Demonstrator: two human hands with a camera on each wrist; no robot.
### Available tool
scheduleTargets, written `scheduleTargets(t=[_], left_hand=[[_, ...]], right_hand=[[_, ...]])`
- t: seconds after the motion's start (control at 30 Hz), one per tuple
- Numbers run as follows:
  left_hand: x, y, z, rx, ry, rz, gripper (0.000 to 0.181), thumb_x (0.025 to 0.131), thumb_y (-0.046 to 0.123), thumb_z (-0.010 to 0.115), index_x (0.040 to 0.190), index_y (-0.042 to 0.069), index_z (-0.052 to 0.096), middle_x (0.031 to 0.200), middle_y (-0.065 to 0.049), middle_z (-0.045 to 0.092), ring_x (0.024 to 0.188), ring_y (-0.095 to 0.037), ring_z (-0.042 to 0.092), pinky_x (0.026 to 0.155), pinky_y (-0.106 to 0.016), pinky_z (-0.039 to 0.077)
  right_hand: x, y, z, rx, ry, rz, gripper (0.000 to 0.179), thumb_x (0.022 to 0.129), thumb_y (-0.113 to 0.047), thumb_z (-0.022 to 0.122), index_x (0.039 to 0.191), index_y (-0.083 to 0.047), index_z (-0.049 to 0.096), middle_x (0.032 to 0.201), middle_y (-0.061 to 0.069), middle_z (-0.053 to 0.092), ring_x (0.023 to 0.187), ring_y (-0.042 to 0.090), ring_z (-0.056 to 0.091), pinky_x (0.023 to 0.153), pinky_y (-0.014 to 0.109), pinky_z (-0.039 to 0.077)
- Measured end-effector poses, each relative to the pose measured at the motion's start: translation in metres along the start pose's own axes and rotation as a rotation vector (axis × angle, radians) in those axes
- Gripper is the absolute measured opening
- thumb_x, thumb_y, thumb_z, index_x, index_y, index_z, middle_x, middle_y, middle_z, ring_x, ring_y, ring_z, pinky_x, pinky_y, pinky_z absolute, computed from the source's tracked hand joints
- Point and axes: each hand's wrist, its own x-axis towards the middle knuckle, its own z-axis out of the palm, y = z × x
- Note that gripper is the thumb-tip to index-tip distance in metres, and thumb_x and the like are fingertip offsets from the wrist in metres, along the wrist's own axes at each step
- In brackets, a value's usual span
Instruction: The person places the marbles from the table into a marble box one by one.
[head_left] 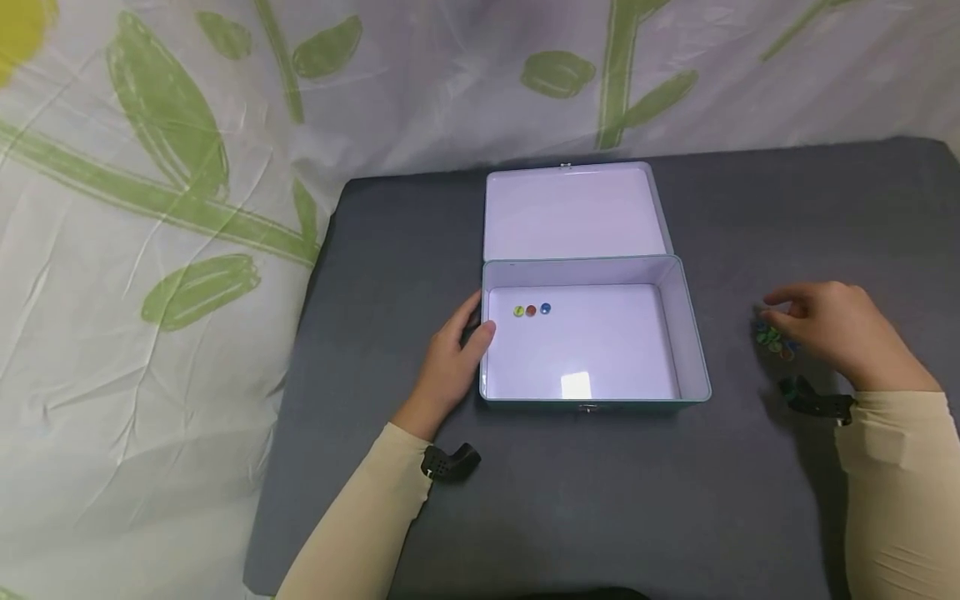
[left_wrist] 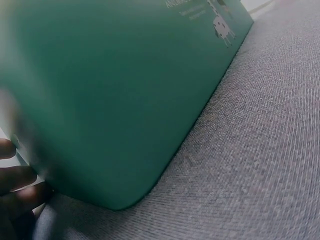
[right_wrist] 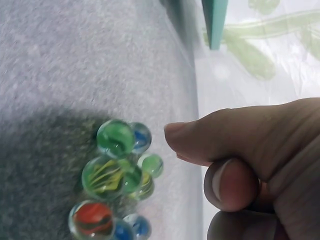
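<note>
A green tin box (head_left: 596,402) with a white inside stands with its lid (head_left: 577,215) laid back behind it. My left hand (head_left: 447,362) holds the box at its left wall, thumb at the rim, fingers along the outside. In the left wrist view those fingers (left_wrist: 22,192) lie by the box's rounded corner. Inside the box, a yellow-green marble (head_left: 518,311), a reddish marble (head_left: 531,310) and a blue marble (head_left: 545,308) lie in a row. My right hand (head_left: 843,329) hovers over a cluster of several glass marbles (right_wrist: 102,177), with no marble visible in its fingers.
All of this stands on a dark grey cloth-covered table (head_left: 570,500). Behind and to the left hangs a pale sheet (head_left: 442,92) with green leaf prints. The right-hand marbles lie a short way from the box's right wall. Both wrists wear a black camera band (head_left: 450,462).
</note>
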Motion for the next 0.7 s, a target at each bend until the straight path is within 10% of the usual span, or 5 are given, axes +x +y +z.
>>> scheduleTargets(t=[0.33,0.7], left_hand=[[-0.003,0.002,0.000,0.013,0.002,0.000,0.059,0.098,0.048,0.048,0.150,0.022,0.040,0.147,-0.002,0.047,0.135,-0.015,0.042,0.111,-0.044,0.032],[-0.006,0.001,0.002,0.026,0.000,0.004,0.061,0.097,0.050,0.047,0.150,0.021,0.041,0.147,-0.003,0.048,0.134,-0.015,0.043,0.111,-0.044,0.033]], right_hand=[[-0.002,0.006,0.005,-0.012,-0.011,0.007,0.030,0.096,-0.015,0.061,0.114,0.009,0.065,0.066,0.004,0.068,0.055,0.016,0.055,0.053,0.038,0.042],[-0.003,0.010,0.010,-0.028,-0.036,0.031,0.034,0.096,-0.018,0.059,0.116,0.009,0.063,0.071,0.007,0.071,0.071,0.035,0.065,0.070,0.061,0.045]])
